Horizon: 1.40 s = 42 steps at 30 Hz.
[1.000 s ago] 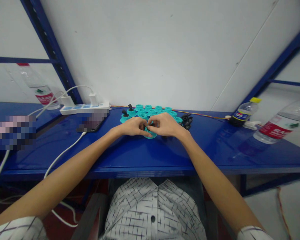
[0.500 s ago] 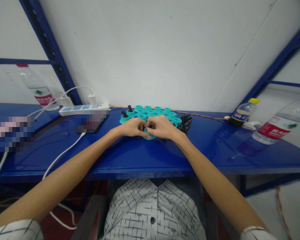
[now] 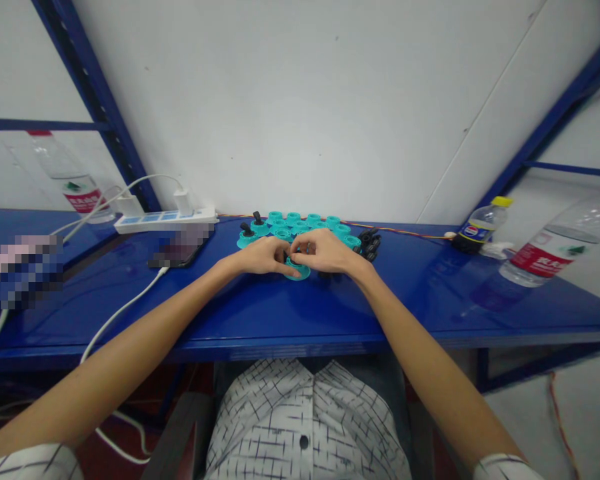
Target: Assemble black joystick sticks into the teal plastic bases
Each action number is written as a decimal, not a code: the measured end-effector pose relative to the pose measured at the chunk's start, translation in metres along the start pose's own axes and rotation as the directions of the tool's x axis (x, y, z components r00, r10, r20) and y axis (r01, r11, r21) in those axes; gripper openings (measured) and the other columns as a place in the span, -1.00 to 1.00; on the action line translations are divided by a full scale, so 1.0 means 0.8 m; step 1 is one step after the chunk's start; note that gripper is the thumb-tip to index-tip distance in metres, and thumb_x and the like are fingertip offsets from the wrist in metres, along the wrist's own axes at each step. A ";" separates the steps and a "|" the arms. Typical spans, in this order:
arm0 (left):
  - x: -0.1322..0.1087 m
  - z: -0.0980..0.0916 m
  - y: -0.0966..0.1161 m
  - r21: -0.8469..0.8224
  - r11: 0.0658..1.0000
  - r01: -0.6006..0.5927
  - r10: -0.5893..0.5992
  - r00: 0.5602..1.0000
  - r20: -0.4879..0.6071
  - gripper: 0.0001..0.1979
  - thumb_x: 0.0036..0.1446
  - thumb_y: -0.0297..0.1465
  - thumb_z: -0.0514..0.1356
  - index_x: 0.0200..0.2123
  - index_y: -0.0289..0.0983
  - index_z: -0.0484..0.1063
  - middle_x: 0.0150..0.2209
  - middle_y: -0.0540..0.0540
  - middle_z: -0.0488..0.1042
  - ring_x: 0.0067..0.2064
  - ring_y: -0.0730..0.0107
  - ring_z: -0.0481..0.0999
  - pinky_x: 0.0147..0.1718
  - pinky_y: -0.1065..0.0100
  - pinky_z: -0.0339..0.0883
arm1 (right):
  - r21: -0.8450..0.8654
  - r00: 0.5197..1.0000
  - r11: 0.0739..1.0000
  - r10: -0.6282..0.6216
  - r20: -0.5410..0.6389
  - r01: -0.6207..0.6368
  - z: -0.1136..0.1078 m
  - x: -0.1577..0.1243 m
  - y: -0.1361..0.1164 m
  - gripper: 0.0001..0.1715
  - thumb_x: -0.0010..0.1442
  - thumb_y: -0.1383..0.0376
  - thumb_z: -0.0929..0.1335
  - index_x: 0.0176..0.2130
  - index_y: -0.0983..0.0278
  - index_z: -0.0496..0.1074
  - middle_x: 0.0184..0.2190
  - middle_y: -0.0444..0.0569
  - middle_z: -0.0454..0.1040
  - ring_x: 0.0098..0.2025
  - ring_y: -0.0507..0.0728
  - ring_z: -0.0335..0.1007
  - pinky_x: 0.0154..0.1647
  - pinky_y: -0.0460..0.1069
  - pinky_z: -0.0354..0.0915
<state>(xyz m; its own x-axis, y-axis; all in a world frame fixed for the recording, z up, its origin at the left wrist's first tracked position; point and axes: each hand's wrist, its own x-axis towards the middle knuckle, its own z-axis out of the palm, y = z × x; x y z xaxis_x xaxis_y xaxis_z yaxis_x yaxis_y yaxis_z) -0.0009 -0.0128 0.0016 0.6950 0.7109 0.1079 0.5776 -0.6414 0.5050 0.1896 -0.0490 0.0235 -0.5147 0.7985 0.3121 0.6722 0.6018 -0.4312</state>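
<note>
Near the middle of the table, a teal round piece [image 3: 300, 273] with a flared rim sits between my two hands. My left hand [image 3: 266, 256] is closed at its left side, thumb along the rim. From the right, my right hand [image 3: 327, 252] curls over the top, its fingers pinched at a small black part [image 3: 286, 256] mostly hidden by the fingers. Behind my hands stand several more teal round pieces [image 3: 314, 219] in rows. Two at the left carry black parts [image 3: 247, 230] sticking up. A pile of black parts [image 3: 370, 243] lies by my right wrist.
A phone [image 3: 183, 245] on a white cable and a power strip [image 3: 167, 220] lie to the left. At the right stand a cola bottle [image 3: 480, 227] and a large water bottle [image 3: 555, 250]. Another water bottle [image 3: 77, 180] is at far left. Thin wires run along the white wall [image 3: 320, 120].
My right fingers have shifted slightly left over the teal piece, covering more of the black part. My left hand stays nearly still. The whole view has shifted a little.
</note>
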 end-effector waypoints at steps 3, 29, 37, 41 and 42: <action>0.000 0.001 -0.001 0.001 1.000 0.002 -0.002 1.000 -0.007 -0.49 -0.13 0.05 0.32 -0.42 -0.31 0.42 -0.58 0.07 0.33 -0.52 0.50 0.26 -0.52 0.43 0.02 | 0.027 1.000 1.000 -0.001 0.003 0.001 0.002 0.002 0.001 -0.83 0.09 0.35 0.38 -0.33 0.34 0.59 -0.54 -0.13 0.44 -0.48 -0.01 0.25 -0.42 -0.10 0.07; 0.002 0.003 0.000 -0.012 1.000 0.013 -0.013 1.000 -0.017 -0.52 -0.12 0.01 0.34 -0.56 -0.31 0.37 -0.64 0.06 0.29 -0.55 0.51 0.23 -0.53 0.41 -0.01 | -0.137 0.991 0.987 0.070 -0.117 -0.086 0.016 0.018 -0.006 -0.83 0.06 0.32 0.33 -0.33 0.33 0.49 -0.49 -0.08 0.49 -0.46 0.04 0.27 -0.41 -0.07 0.06; 0.001 0.007 -0.008 -0.085 0.996 0.009 -0.011 1.000 -0.026 -0.54 -0.12 0.00 0.36 -0.46 -0.33 0.49 -0.65 0.07 0.31 -0.58 0.55 0.20 -0.58 0.43 -0.03 | -0.076 0.980 0.979 0.181 -0.089 -0.187 0.014 0.016 -0.007 -0.74 0.17 0.25 0.30 -0.40 0.33 0.52 -0.67 -0.07 0.44 -0.57 0.04 0.33 -0.46 -0.09 0.16; 0.001 0.006 -0.006 -0.093 0.995 0.027 -0.029 0.999 -0.023 -0.54 -0.14 0.00 0.37 -0.46 -0.33 0.50 -0.64 0.06 0.34 -0.57 0.54 0.24 -0.57 0.44 0.00 | 0.018 0.985 0.985 0.170 0.011 -0.170 -0.001 0.009 -0.006 -0.74 0.14 0.20 0.37 -0.34 0.34 0.57 -0.71 -0.10 0.44 -0.58 0.04 0.39 -0.45 -0.10 0.24; 0.001 0.006 -0.004 -0.094 0.995 0.029 -0.031 0.999 -0.028 -0.53 -0.15 0.00 0.37 -0.48 -0.33 0.49 -0.64 0.05 0.34 -0.57 0.53 0.25 -0.57 0.44 0.01 | 0.024 0.986 0.986 0.166 0.023 -0.167 -0.004 0.008 -0.006 -0.76 0.12 0.22 0.38 -0.33 0.34 0.58 -0.70 -0.10 0.46 -0.57 0.04 0.41 -0.45 -0.11 0.24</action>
<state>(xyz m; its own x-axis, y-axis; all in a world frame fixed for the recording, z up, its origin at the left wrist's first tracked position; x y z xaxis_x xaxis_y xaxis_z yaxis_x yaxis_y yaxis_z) -0.0005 -0.0114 -0.0039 0.6641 0.7385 0.1161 0.5546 -0.5908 0.5860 0.1850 -0.0467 0.0300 -0.4077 0.8870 0.2168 0.7355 0.4597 -0.4978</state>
